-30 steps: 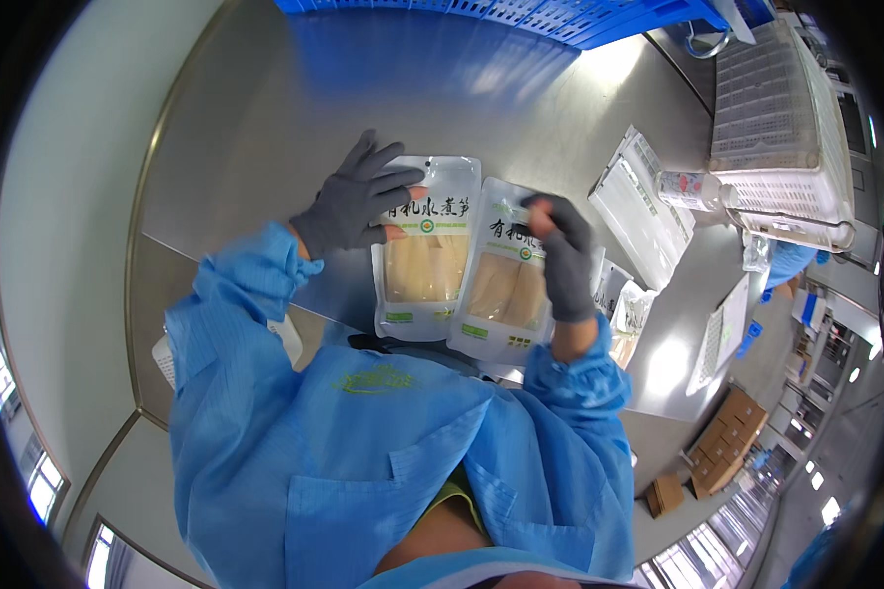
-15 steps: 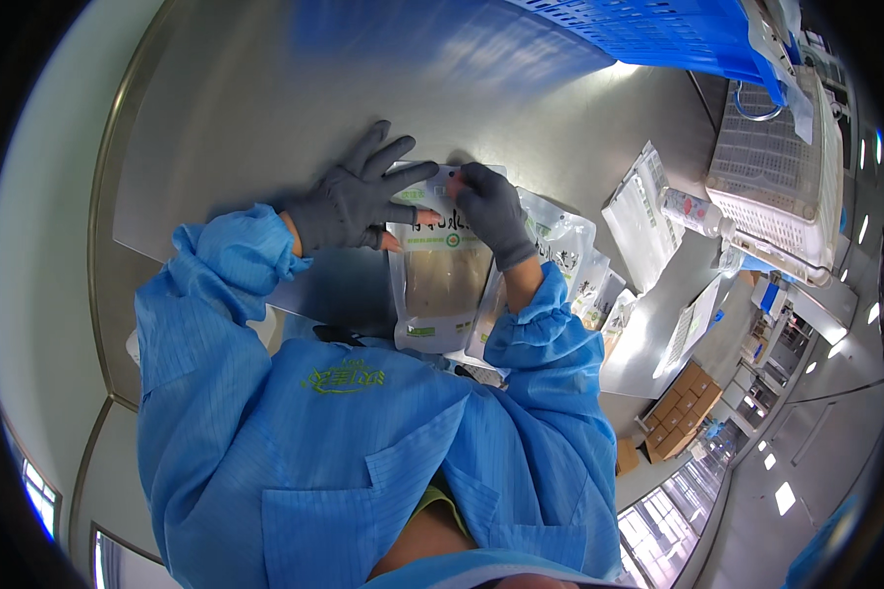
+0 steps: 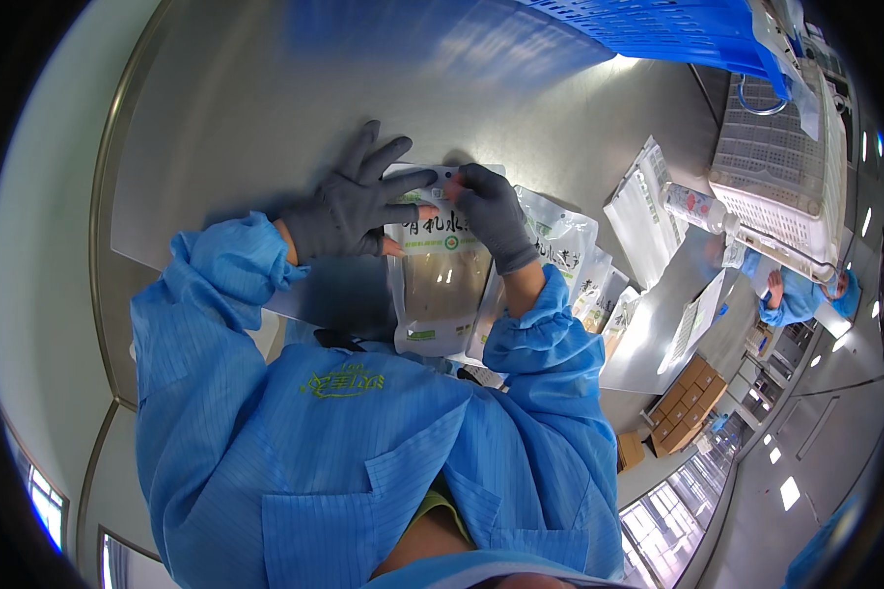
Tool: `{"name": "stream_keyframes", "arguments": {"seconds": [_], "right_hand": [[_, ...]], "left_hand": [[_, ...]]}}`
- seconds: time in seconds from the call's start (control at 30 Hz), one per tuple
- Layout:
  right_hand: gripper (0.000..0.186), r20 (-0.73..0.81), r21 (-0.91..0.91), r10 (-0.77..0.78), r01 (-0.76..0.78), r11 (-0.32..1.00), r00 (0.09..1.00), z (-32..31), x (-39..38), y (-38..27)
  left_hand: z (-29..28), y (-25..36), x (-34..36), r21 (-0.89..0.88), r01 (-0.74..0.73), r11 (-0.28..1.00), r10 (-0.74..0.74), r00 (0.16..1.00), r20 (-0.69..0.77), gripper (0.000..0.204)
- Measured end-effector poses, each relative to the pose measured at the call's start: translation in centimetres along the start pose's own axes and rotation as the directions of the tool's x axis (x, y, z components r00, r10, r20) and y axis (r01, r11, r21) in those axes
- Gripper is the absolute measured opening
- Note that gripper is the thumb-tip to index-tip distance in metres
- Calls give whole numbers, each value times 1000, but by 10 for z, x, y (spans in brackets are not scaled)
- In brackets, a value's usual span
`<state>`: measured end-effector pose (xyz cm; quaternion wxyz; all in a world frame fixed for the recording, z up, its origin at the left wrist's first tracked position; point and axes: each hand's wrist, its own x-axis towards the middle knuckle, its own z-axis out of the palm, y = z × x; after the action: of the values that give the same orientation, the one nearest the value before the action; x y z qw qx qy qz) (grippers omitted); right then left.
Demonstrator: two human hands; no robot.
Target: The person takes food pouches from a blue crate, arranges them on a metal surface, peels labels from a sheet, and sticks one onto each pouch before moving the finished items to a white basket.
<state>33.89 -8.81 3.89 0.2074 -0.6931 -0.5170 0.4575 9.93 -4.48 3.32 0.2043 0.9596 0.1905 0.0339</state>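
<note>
A white plastic food pouch (image 3: 444,329) with a clear window lies flat on the steel table in front of me. My left hand (image 3: 349,206), in a grey glove with some fingertips bare, rests on its upper left part with the fingers spread. Over the upper right part, my right hand (image 3: 493,211) has its gloved fingers curled and the thumb and forefinger pressed together near the top edge. Whatever lies between those fingertips is too small to make out. More pouches of the same kind (image 3: 567,231) overlap in a row just right of it, partly hidden by my right forearm.
A blue perforated crate (image 3: 648,29) stands at the far right of the steel table (image 3: 226,118). White baskets (image 3: 771,187), a clear bottle (image 3: 697,208) and a stack of flat white pouches (image 3: 648,216) are at the right. Beyond, a person in blue (image 3: 801,297) is visible near cardboard boxes (image 3: 688,402).
Both hands stay at the pouch almost unmoved, the left fingers shifting slightly. A person in blue has come into view at the right.
</note>
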Motion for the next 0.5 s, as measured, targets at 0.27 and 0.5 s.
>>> {"name": "stream_keyframes", "arguments": {"seconds": [0.27,0.5], "right_hand": [[22,-6,-254,-90,86,963,996,1,-2,-28],[21,-15,-283,-166,154,947,986,3,-2,-27]], "left_hand": [[5,-2,-2,-82,-13,997,6,996,-90,61],[9,-3,-2,-29,-14,999,12,997,-72,63]]}}
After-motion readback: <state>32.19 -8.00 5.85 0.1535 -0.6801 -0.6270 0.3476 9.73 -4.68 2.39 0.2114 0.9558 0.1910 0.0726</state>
